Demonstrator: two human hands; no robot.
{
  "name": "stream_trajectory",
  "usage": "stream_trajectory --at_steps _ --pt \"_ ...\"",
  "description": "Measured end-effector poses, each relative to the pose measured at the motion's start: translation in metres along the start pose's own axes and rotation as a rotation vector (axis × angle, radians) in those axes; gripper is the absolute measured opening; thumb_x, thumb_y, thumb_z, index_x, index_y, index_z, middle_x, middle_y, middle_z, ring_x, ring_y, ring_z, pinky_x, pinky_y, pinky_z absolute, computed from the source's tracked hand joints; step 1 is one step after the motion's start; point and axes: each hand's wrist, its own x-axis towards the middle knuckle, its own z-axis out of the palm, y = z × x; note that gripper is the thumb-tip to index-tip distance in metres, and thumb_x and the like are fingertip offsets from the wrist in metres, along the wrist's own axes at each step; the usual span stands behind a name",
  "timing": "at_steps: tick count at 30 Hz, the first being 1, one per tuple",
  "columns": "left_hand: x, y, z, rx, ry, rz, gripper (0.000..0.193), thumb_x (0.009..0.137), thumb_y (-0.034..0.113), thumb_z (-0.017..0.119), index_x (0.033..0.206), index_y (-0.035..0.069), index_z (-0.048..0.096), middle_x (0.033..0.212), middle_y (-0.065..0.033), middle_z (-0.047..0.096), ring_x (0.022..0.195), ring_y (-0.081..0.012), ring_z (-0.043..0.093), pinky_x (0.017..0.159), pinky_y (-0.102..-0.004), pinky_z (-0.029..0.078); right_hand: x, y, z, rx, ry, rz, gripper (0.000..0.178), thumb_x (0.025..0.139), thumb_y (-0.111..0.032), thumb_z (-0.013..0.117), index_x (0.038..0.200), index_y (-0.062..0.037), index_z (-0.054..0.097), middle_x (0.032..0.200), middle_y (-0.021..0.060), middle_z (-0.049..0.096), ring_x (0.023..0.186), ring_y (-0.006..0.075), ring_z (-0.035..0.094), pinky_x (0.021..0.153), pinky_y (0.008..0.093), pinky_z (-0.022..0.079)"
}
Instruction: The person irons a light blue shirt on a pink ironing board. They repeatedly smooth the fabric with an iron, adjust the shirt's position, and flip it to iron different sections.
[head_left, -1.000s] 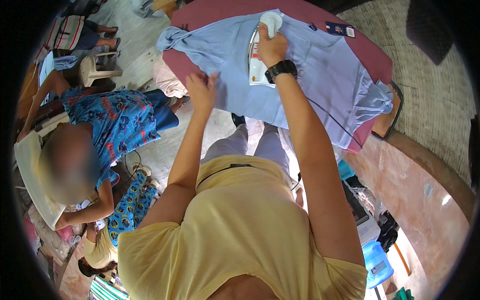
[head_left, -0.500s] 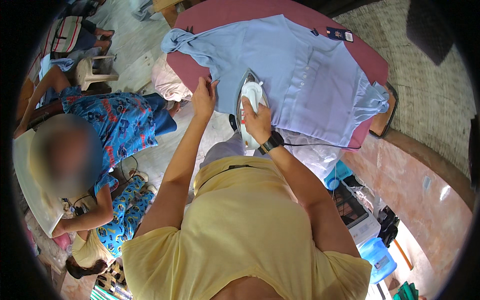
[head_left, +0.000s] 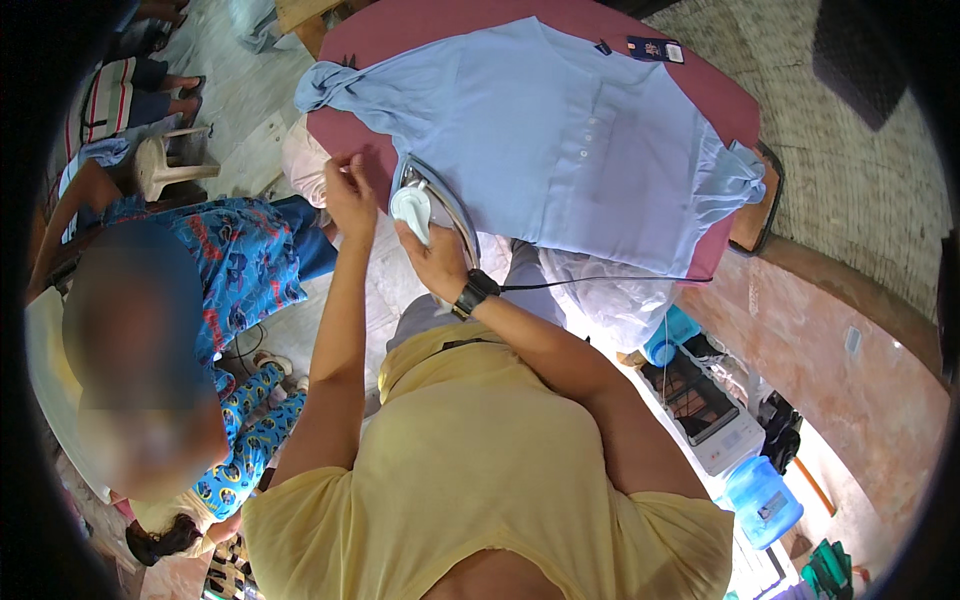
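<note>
A light blue button-front shirt (head_left: 520,130) lies spread over a padded maroon ironing board (head_left: 722,100), with a dark tag (head_left: 655,49) near its collar end. My right hand (head_left: 440,265) is wrapped around the handle of a white clothes iron (head_left: 411,207). The iron looks tilted, its metal edge showing on the right side, and it sits at the shirt's lower left edge. Left of the iron, over the board's near left edge, my left hand (head_left: 351,205) has its fingers apart and holds nothing. The iron hides a bit of the shirt's edge.
A dark cord (head_left: 600,281) runs right from my right wrist. Clear plastic (head_left: 600,305) lies under the board's near edge. On the left, close by, is a person in a blue patterned shirt (head_left: 250,265); a plastic chair (head_left: 170,165) stands beyond. A blue water container (head_left: 762,500) stands lower right.
My right hand has brought the iron left and turned it, off the shirt's middle. My left hand has moved left, away from the shirt's edge. The board and shirt sit slightly further left in view.
</note>
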Motion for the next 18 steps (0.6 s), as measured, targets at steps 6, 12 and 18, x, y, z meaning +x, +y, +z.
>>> stream_trajectory --at_steps 6,12,18 --pt "0.005 0.010 -0.011 -0.072 0.215 0.359 0.018 0.094 0.015 0.061 0.098 -0.001 0.057 0.087 -0.0137 0.059 0.075 -0.0254 0.057 0.072 -0.0362 0.044 0.069 -0.001 -0.034 0.116 0.243 0.147 0.042 0.095 -0.038 0.055 0.095 0.0030 0.068 0.085 0.0254 0.067 0.081 0.0398 0.066 0.070 0.0438 0.050" --pt "-0.017 0.036 0.005 -0.209 0.078 0.357 0.015 0.095 0.013 0.057 0.101 -0.001 0.058 0.096 -0.0161 0.057 0.090 -0.0302 0.055 0.082 -0.0390 0.041 0.203 -0.045 -0.100 0.221 0.246 0.314 0.057 0.094 -0.048 0.052 0.087 0.0067 0.066 0.078 0.0271 0.067 0.078 0.0399 0.068 0.070 0.0444 0.053" --pt "0.001 0.071 0.035 -0.302 0.022 0.418 0.016 0.095 0.009 0.054 0.106 -0.003 0.057 0.101 -0.0164 0.057 0.098 -0.0325 0.055 0.090 -0.0393 0.041 0.155 0.019 -0.090 0.008 0.171 0.035 0.053 0.090 -0.049 0.059 0.083 0.0030 0.065 0.064 0.0169 0.062 0.056 0.0276 0.063 0.051 0.0383 0.047"
